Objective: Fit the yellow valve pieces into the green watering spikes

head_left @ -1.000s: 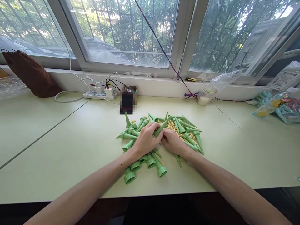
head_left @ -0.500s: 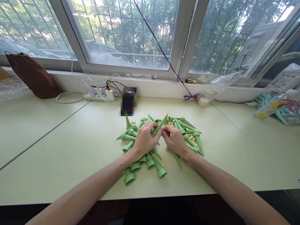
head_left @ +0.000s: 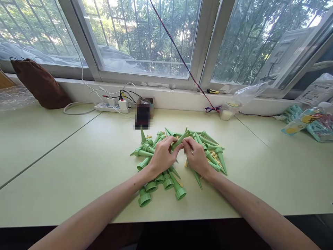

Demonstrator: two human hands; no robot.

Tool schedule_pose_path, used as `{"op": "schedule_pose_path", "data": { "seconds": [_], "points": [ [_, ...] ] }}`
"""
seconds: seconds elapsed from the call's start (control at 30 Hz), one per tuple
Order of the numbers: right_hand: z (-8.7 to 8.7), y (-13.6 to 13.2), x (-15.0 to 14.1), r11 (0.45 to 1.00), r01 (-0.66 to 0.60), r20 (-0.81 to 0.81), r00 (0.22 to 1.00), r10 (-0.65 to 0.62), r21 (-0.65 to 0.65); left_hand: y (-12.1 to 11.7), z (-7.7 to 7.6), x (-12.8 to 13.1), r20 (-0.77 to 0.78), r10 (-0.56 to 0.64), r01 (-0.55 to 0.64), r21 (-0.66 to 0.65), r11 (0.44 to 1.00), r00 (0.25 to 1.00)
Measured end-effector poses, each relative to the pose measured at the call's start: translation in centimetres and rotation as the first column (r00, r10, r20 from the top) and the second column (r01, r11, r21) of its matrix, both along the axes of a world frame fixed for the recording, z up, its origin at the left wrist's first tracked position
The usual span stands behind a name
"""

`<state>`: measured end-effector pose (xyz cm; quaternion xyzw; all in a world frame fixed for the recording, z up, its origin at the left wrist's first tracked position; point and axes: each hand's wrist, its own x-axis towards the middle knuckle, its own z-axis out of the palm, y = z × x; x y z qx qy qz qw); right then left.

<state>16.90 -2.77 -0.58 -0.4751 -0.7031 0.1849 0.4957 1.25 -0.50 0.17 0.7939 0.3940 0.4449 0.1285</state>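
Shifted right hand (head_left: 195, 155) slightly up along cone (head_left: 179, 140), pinched with it (couldn't tell what), gripped cone in left hand (head_left: 163, 152), best kept steady for fine work.

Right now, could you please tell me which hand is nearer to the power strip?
Left. The left hand, holding a green cone, is right of the power strip and closer to the person; the right hand is farther right.

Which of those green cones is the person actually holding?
The held cone, gripped in the left hand, tip toward the picture's upper right; that grip sets it apart from the other green cones on the table.
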Motion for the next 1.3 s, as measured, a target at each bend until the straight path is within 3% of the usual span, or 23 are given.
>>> {"op": "schedule_pose_path", "data": {
  "seconds": [0.43, 1.3],
  "points": [
    [0.07, -0.03, 0.14, 0.999, 0.052, -0.028, 0.998, -0.051, 0.017, 0.10, -0.38, -0.19, -0.019, -0.082, 0.082, -0.024, 0.996, 0.996],
    [-0.17, 0.07, 0.02, 0.996, 0.068, -0.065, 0.996, -0.063, 0.065, 0.18, -0.32, -0.08, -0.032, -0.071, 0.070, -0.023, 0.997, 0.997]
  ]
}}
